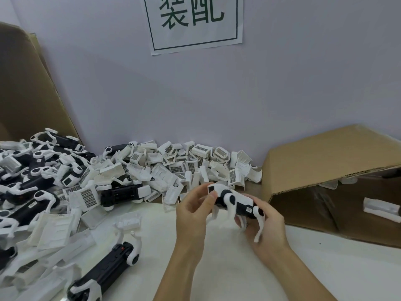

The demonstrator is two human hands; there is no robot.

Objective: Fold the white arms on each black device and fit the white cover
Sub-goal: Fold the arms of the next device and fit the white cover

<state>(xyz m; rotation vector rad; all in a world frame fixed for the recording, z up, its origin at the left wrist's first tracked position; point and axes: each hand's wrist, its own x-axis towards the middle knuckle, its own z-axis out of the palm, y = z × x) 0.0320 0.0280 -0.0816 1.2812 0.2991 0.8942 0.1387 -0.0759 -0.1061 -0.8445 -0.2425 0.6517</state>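
I hold one black device (240, 208) with white arms above the white table, just right of centre. My left hand (193, 210) pinches its left end, thumb on a white end cap. My right hand (268, 223) grips the right end from below. Several of its white arms hang downward, unfolded. A heap of white covers (191, 164) lies along the wall behind my hands. Another black device (108, 266) lies on the table at the lower left, arms out.
A pile of black devices with white arms (32, 170) fills the left side. An open cardboard box (338, 183) lies on its side at the right, with a white part inside. A brown cardboard sheet (26, 94) leans at the far left. The wall bears a paper sign (193, 22).
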